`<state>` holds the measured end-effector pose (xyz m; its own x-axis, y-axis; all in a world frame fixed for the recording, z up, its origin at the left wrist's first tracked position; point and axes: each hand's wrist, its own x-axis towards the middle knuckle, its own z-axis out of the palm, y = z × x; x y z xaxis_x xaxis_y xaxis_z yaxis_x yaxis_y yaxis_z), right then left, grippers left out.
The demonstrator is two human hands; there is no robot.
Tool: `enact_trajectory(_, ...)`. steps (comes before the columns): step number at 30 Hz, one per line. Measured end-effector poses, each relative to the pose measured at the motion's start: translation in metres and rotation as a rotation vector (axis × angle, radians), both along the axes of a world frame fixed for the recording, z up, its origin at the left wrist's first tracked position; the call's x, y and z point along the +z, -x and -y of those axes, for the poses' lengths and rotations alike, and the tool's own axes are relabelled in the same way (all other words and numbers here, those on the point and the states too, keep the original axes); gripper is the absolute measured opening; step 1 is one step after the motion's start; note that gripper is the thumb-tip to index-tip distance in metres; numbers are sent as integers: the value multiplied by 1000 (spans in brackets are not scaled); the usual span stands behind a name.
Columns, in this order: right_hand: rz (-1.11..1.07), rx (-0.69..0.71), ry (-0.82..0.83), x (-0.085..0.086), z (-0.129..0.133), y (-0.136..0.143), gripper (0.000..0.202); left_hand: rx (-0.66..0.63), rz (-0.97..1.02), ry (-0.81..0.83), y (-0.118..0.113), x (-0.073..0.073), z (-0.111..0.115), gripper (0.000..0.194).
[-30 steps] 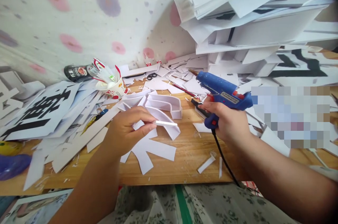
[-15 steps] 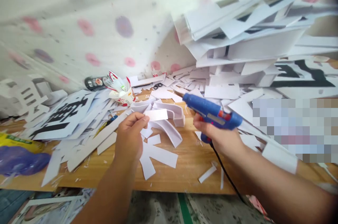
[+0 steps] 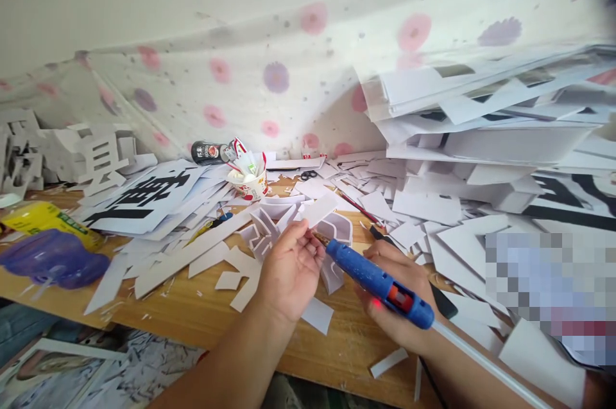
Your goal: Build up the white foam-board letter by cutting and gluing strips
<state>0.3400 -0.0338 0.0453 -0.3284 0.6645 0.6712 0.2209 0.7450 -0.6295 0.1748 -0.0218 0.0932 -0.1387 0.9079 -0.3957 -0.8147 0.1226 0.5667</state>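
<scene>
Pinched in my left hand is a small white strip, which looks like card or foam board. My right hand is wrapped round a blue hot glue gun with a glue stick jutting from its back end. The gun's nozzle is close to the strip, by my left fingertips; whether it touches cannot be made out. Behind and below my left hand, a white folded form with upright walls lies on the wooden table, partly hidden by the hand.
Loose white offcuts are scattered around. At the back stand a paper cup and a dark can lying down. Printed sheets lie left, near a purple and yellow plastic package. White boards are stacked at the right.
The glue gun has come down and left, so its nozzle is now beside my left fingers. My left hand has turned palm up, raising the strip. The camera view has shifted left and up.
</scene>
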Motion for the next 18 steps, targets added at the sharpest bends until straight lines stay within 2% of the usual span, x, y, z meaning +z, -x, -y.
enact_trajectory(5, 22, -17, -80, -3, -3, -1, 9, 16, 19, -17, -6, 3, 4, 8)
enact_trajectory(12, 27, -38, -62, -8, -4, -1, 11, 1, 30, 5, -4, -3, 2, 5)
enact_trajectory(18, 18, -56, -65, -10, -4, -1, 15, 5, 54, -2, -3, -3, 5, 8)
